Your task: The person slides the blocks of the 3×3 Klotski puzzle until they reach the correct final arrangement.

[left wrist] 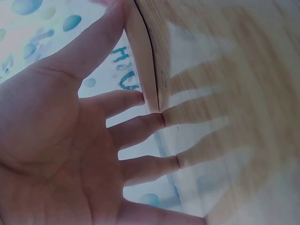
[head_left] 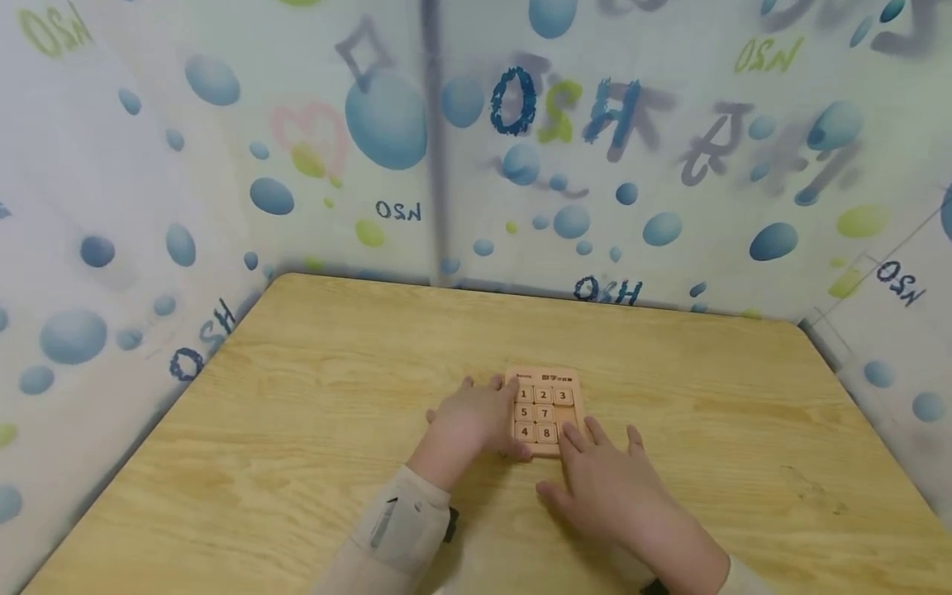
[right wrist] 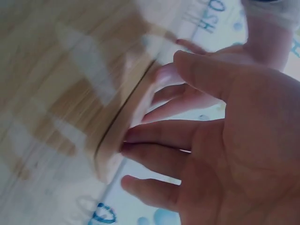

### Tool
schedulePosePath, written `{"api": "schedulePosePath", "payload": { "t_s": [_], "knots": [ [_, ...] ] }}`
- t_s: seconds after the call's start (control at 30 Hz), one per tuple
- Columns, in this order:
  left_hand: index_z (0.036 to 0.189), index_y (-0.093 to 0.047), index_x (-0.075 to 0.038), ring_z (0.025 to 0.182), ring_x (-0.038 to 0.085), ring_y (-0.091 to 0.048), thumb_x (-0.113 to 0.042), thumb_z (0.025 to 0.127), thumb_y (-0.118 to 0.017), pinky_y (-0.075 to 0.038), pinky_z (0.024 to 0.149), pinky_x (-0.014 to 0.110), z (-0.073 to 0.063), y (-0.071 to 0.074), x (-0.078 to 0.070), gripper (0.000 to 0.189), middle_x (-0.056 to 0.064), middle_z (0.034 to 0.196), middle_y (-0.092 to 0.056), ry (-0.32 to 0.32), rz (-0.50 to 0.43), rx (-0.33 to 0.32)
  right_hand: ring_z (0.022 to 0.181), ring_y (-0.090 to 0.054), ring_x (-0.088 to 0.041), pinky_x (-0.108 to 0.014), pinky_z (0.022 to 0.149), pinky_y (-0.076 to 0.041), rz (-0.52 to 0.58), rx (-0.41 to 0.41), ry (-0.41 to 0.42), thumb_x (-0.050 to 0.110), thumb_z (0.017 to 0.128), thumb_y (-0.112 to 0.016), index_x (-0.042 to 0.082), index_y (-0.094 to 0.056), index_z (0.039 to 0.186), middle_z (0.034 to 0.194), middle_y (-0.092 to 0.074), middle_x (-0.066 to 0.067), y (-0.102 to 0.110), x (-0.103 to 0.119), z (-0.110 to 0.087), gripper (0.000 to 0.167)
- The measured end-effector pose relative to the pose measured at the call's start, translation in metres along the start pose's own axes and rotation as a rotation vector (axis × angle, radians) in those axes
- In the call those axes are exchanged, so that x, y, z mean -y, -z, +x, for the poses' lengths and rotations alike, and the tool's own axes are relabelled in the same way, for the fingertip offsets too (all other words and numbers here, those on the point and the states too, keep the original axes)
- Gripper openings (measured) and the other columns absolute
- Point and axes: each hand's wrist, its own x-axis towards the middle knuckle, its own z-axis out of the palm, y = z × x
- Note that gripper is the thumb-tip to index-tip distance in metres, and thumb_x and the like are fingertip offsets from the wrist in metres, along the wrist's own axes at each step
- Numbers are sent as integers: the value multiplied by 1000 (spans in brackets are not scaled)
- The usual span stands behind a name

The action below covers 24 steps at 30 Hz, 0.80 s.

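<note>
A wooden sliding number puzzle [head_left: 545, 449] lies flat on the table in the head view. Tiles 1, 2, 3 fill its top row; 5 and 7 are in the middle, with a gap at the right; 4 and 8 are below. Fingers hide the lower right cell. At the board's left side, my left hand [head_left: 476, 413] spreads its fingers, thumb at the near corner and index finger along the edge. Other left fingertips [left wrist: 161, 120] touch the tabletop. My right hand [head_left: 606, 479] reaches in from the near right, its straight fingertips on the lower right cell.
The wooden table [head_left: 312, 355] has rounded far corners. Walls [head_left: 476, 182] printed with blue bubbles and lettering stand close around its far side and both sides. A dark mark [head_left: 814, 489] shows on the tabletop at the right.
</note>
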Motion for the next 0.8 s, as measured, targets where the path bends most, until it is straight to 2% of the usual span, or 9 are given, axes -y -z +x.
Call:
{"api": "schedulePosePath", "payload": {
  "t_s": [0.2, 0.43, 0.7, 0.8],
  "knots": [
    [168, -33, -34, 166, 40, -22, -59, 80, -88, -34, 110, 88, -1, -2, 0, 106, -5, 178, -27, 9, -9, 23, 163, -29, -41, -85, 122, -15, 4, -16, 27, 60, 103, -59, 7, -51, 158, 171, -42, -9, 0, -3, 7, 76],
    [168, -32, -35, 166, 41, -22, -60, 81, -87, -34, 109, 89, -1, -1, 1, 106, -5, 178, -27, 0, 3, 1, 163, -32, -37, -85, 123, -16, 24, -36, 114, 63, 100, -63, 11, -55, 156, 169, -47, -2, -3, 0, -3, 77],
    [168, -31, -36, 166, 39, -20, -62, 79, -88, -34, 110, 88, -1, 0, 0, 109, -6, 179, -25, 9, 9, 11, 161, -34, -42, -85, 123, -12, -48, 4, 45, 63, 101, -61, 10, -58, 153, 166, -50, -4, 4, -13, -8, 75],
    [168, -31, -35, 166, 40, -21, -62, 80, -88, -34, 110, 88, -1, 1, 0, 108, -5, 179, -25, 6, 14, 6, 162, -32, -41, -85, 123, -13, -57, -1, 56, 64, 101, -59, 10, -56, 155, 167, -49, -5, 8, -12, -2, 76]
  ]
}}
